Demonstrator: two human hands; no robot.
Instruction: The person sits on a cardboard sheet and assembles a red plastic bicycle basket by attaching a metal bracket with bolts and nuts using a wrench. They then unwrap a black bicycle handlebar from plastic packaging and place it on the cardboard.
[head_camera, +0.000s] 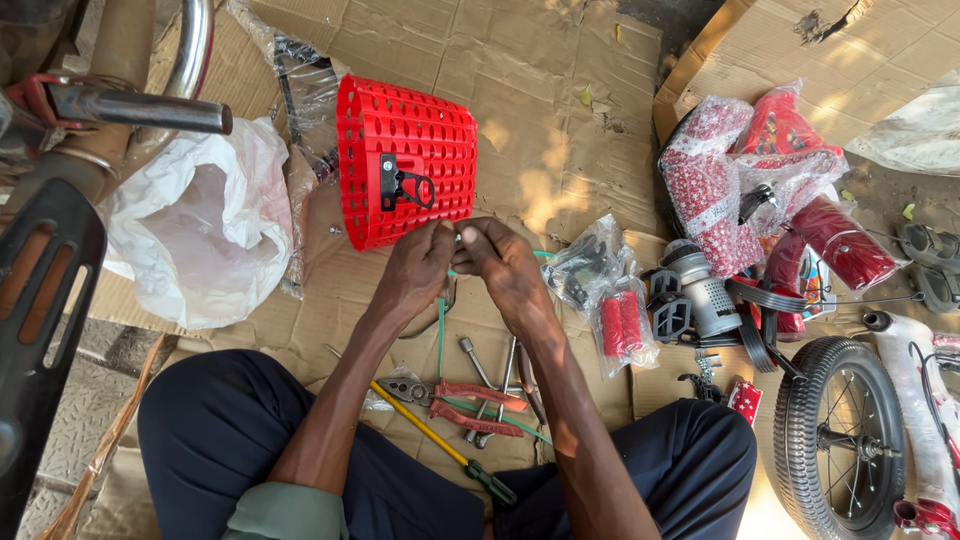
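A red perforated plastic basket (405, 175) with a black bracket (403, 186) lies on its side on flattened cardboard (540, 90). Just below it, my left hand (418, 272) and my right hand (505, 265) meet with fingers pinched together on a thin green cable (440, 330) that hangs down between my wrists. What sits between the fingertips is too small to tell. Below my hands lie red-handled pliers (465, 400), a yellow-shafted screwdriver (435, 435) and metal spanners (490, 385).
A white plastic bag (210, 230) lies at the left by a bicycle frame and handlebar (140, 105). Bagged red grips (622, 325), black pedals (672, 310), wrapped red parts (745, 170) and a small wheel (838, 435) lie at the right.
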